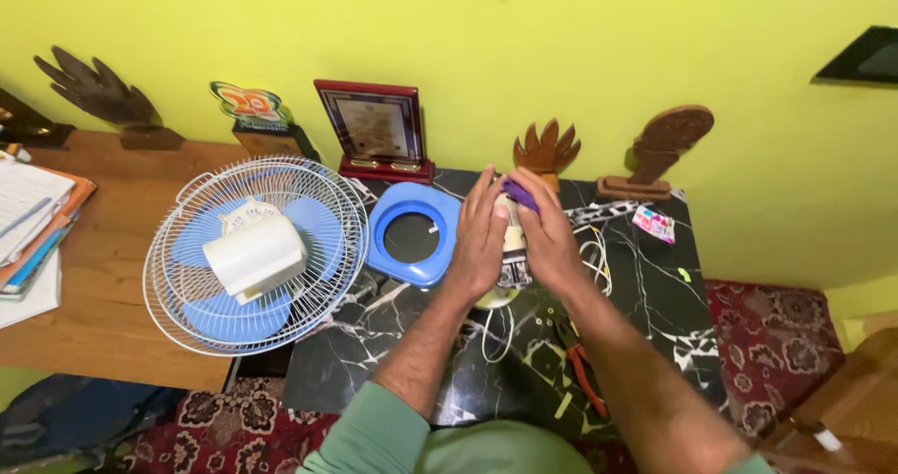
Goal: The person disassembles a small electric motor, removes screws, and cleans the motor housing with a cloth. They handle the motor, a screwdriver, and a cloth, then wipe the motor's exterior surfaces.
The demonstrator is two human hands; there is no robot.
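pliers [585, 376] nr cam | both hands' fingers [482, 217] gripping motor [513, 249] | fan [254, 254] left

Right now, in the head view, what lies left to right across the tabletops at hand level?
Stack of papers and books → white wire-caged fan with blue blades → blue plastic ring cover → left hand → right hand → small pink patterned packet.

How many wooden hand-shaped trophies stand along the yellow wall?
2. One dark hand-shaped trophy stands far left on the wooden desk; one lighter hand-shaped trophy stands behind the person's hands. Others may be hidden.
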